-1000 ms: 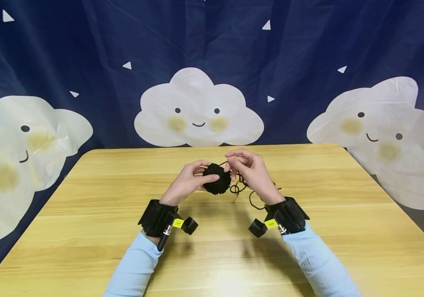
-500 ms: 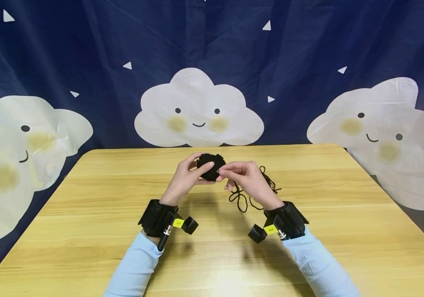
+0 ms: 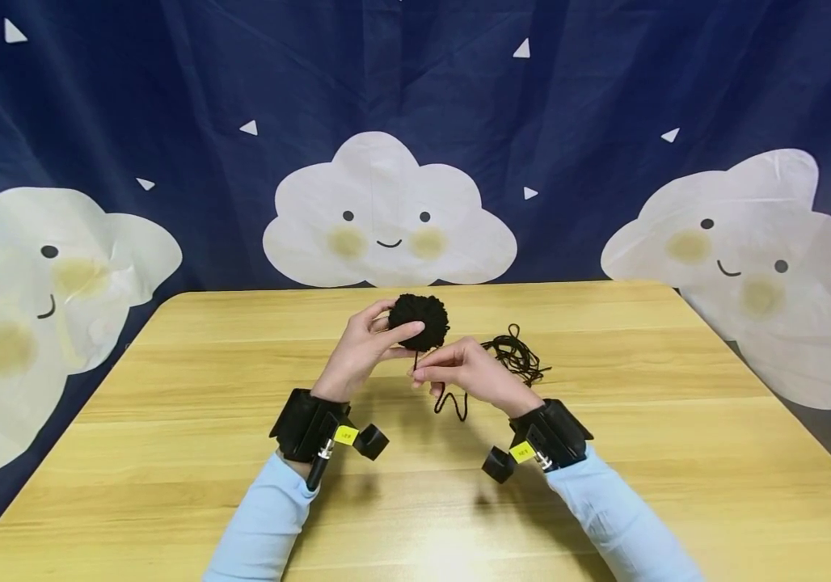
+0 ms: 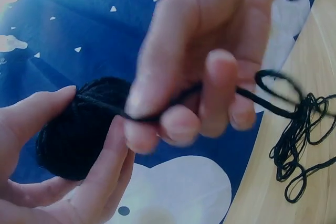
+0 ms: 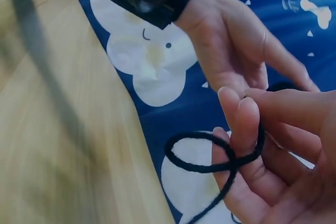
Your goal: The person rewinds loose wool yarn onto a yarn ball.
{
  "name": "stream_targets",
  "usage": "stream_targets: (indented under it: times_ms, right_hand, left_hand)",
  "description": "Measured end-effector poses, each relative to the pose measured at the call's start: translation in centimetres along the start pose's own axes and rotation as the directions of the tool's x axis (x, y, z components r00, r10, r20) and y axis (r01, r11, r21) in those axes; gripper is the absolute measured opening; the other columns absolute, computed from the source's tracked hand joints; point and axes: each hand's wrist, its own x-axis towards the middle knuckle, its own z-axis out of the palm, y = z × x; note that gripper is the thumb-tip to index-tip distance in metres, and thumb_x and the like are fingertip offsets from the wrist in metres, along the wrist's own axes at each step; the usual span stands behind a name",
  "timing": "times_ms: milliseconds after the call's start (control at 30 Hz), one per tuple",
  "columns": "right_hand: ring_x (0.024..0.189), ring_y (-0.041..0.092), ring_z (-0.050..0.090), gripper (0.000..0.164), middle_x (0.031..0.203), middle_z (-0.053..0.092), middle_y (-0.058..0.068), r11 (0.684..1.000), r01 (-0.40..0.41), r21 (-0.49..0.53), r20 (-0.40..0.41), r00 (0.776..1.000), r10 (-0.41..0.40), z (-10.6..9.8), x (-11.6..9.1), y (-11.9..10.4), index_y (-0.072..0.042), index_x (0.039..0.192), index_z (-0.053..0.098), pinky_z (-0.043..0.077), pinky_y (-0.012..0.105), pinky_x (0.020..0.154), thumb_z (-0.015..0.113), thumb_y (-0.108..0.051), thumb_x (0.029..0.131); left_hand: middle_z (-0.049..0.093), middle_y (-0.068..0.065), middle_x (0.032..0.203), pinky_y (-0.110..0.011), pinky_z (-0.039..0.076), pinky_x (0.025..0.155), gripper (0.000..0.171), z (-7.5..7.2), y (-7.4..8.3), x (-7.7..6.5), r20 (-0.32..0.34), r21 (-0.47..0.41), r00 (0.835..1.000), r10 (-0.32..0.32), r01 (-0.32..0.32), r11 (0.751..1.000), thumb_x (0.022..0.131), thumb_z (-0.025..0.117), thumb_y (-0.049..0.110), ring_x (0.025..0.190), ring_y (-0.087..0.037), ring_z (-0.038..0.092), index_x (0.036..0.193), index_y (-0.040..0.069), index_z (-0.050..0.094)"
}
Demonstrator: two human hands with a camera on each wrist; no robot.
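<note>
Black yarn ball (image 3: 419,321) is sitting cupped in the left hand (image 3: 366,349); the right hand (image 3: 468,373), just below-right, is pinching its strand (image 4: 262,95) running slantwise from ball to grip.

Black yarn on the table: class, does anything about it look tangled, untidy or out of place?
Yes. A loose heap of yarn lies tangled on the table beside the right hand, not wound on. The left hand holds the neat yarn ball above the table; the right hand pinches the strand running to it.
</note>
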Motion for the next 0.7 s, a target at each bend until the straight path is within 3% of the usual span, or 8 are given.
stream_targets:
  times_ms: [167, 267, 433, 533, 700]
  right_hand:
    - [0.069, 0.026, 0.058, 0.023, 0.086, 0.065, 0.014, 0.996, -0.061, 0.062, -0.031, 0.998, 0.063, -0.3, 0.3, 0.9, 0.003, 0.097, 0.064, 0.049, 0.038, 0.077, 0.059, -0.016, 0.086]
    - [0.068, 0.022, 0.056, 0.02, 0.079, 0.061, 0.009, 0.992, -0.087, 0.097, -0.049, 0.995, 0.092, -0.7, 0.4, 1.3, 0.003, 0.095, 0.062, 0.048, 0.039, 0.077, 0.057, -0.014, 0.088]
    - [0.06, 0.014, 0.049, 0.018, 0.067, 0.052, 0.005, 0.987, -0.084, 0.135, -0.097, 0.99, 0.098, -1.5, 0.5, 1.3, 0.007, 0.096, 0.057, 0.045, 0.027, 0.061, 0.045, -0.004, 0.091]
    - [0.058, 0.012, 0.045, 0.02, 0.069, 0.051, 0.004, 0.984, -0.074, 0.162, -0.157, 0.983, 0.1, -2.1, 0.6, 1.0, 0.01, 0.1, 0.055, 0.039, 0.023, 0.054, 0.042, -0.003, 0.091]
    - [0.06, 0.008, 0.045, 0.024, 0.08, 0.055, -0.001, 0.984, -0.075, 0.163, -0.254, 0.96, 0.116, -2.7, 0.7, 0.1, 0.007, 0.108, 0.057, 0.04, 0.017, 0.054, 0.046, -0.008, 0.092]
  left_hand:
    - [0.054, -0.02, 0.116, -0.034, 0.052, 0.079, 0.046, -0.1, 0.0, -0.1, 0.035, 0.019, 0.999, -0.01, 0.009, 1.0, 0.082, 0.064, 0.014, 0.093, -0.024, 0.06, 0.122, 0.003, 0.043]
    - [0.053, -0.02, 0.117, -0.034, 0.052, 0.077, 0.045, -0.1, -0.1, -0.1, 0.063, 0.043, 0.998, -0.016, 0.013, 0.999, 0.083, 0.064, 0.016, 0.095, -0.024, 0.058, 0.122, 0.003, 0.044]
    - [0.055, -0.019, 0.117, -0.034, 0.052, 0.075, 0.045, -0.1, -0.2, -0.1, 0.109, 0.07, 0.994, -0.029, 0.021, 0.997, 0.082, 0.064, 0.017, 0.095, -0.023, 0.059, 0.121, 0.003, 0.047]
    - [0.057, -0.019, 0.113, -0.035, 0.052, 0.075, 0.043, -0.1, -0.2, -0.1, 0.134, 0.093, 0.99, -0.037, 0.025, 0.995, 0.082, 0.065, 0.017, 0.092, -0.023, 0.06, 0.119, 0.001, 0.049]
    - [0.061, -0.018, 0.105, -0.033, 0.052, 0.072, 0.036, -0.1, -0.2, -0.1, 0.177, 0.146, 0.982, -0.063, 0.038, 0.989, 0.081, 0.065, 0.018, 0.086, -0.022, 0.062, 0.11, 0.0, 0.054]
